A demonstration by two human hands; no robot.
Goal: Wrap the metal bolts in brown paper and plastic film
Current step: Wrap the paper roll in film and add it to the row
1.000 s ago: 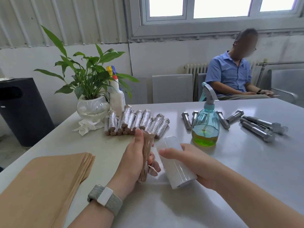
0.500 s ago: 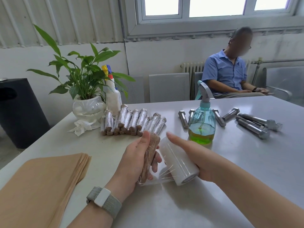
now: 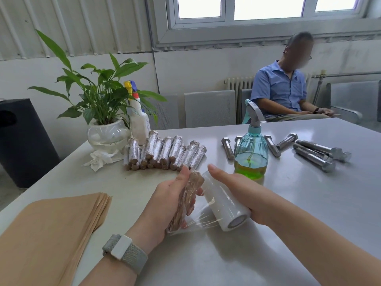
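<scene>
Winding film around a paper-wrapped bolt is the step in hand. The left hand grasps the bolt at 6 o'clock on the table, thumb on top and fingers curled under it, and the bolt stands tilted, with the head end at 12 o'clock. The right hand holds the roll just at 3 o'clock of the bolt, thumb laid along the top; the other fingers are hidden behind the roll.

Compared with one second ago, the roll has come closer to the bolt and lies now nearly parallel to it, and a stretched sheet of film joins the two near the lower end. The film shows also as shiny creases over the brown paper. I judge that one turn is being laid and more turns are needed before cutting.

The wrapped pile is at 11 o'clock, near the plant. Bare bolts lie at 2 o'clock, behind and beside the sprayer, so much of the task remains. The paper stack waits at 8 o'clock.
</scene>
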